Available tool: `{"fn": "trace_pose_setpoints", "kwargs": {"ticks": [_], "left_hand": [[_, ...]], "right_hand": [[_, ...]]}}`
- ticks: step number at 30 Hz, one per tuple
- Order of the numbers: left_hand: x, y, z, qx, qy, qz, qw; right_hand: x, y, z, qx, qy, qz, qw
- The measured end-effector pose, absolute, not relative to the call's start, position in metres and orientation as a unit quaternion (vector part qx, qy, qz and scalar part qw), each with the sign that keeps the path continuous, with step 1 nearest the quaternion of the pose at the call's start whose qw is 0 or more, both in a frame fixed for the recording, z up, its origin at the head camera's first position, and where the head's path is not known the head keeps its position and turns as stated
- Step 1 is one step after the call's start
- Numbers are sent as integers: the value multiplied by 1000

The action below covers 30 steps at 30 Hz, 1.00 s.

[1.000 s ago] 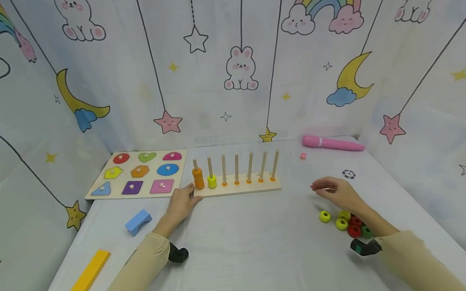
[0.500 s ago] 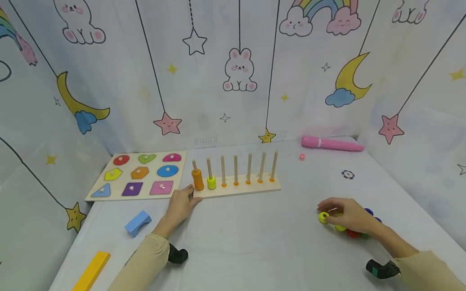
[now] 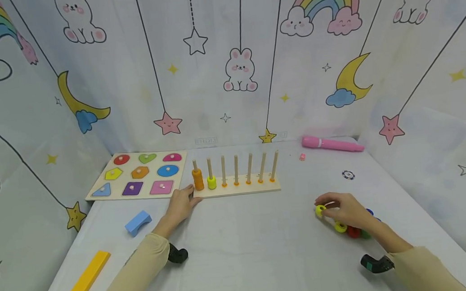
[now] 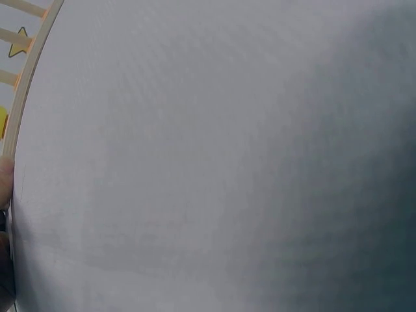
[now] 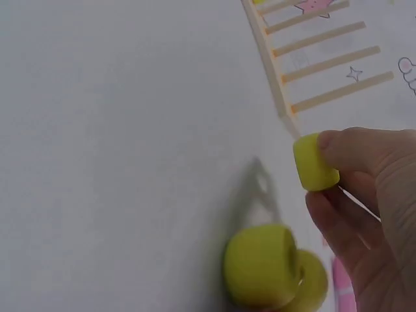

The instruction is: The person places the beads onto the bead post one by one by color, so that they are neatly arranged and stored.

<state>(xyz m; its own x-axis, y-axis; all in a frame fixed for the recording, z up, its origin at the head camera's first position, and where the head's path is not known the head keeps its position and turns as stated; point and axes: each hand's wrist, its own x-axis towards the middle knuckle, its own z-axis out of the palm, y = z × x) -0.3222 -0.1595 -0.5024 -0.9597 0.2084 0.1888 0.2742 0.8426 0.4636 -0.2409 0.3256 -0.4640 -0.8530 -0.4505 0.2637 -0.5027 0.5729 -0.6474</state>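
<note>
A wooden peg board (image 3: 238,190) with a row of upright pegs stands at the back middle. Orange beads (image 3: 198,180) sit on its leftmost peg and a yellow bead (image 3: 211,183) on the second. My left hand (image 3: 180,205) holds the board's left end, with the thumb along the front edge. Over on the right, my right hand (image 3: 348,209) pinches another yellow bead (image 5: 313,164) between thumb and fingers, lifted above the cloth. Beneath that hand lie more beads, with yellow (image 5: 263,266), red (image 3: 353,232), green and blue showing; the hand partly hides them.
A shape puzzle board (image 3: 140,161) lies at the back left. Nearer are a blue arch block (image 3: 138,223) and a long yellow block (image 3: 90,273). At the back right are a pink marker-like stick (image 3: 332,143), a tiny pink piece (image 3: 302,157) and a round chip (image 3: 348,175).
My right hand has come down to the loose beads, taken hold of a yellow one and raised it slightly. The left hand has stayed on the peg board.
</note>
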Motion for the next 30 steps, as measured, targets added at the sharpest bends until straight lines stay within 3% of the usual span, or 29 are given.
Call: {"fn": "trace_pose_setpoints", "kwargs": {"ticks": [16,24,30], "left_hand": [[-322,-160,-503,-133,-954,-257,76],[-321,-160,-504,-130,-954,-261,76],[-322,-159,-503,-125,-953,-267,71]], "right_hand": [[-299,191,-385,332,-831,430,118],[-351,132,-389,341,-817,446,129],[-369,88,-381,354,-818,436,127]]}}
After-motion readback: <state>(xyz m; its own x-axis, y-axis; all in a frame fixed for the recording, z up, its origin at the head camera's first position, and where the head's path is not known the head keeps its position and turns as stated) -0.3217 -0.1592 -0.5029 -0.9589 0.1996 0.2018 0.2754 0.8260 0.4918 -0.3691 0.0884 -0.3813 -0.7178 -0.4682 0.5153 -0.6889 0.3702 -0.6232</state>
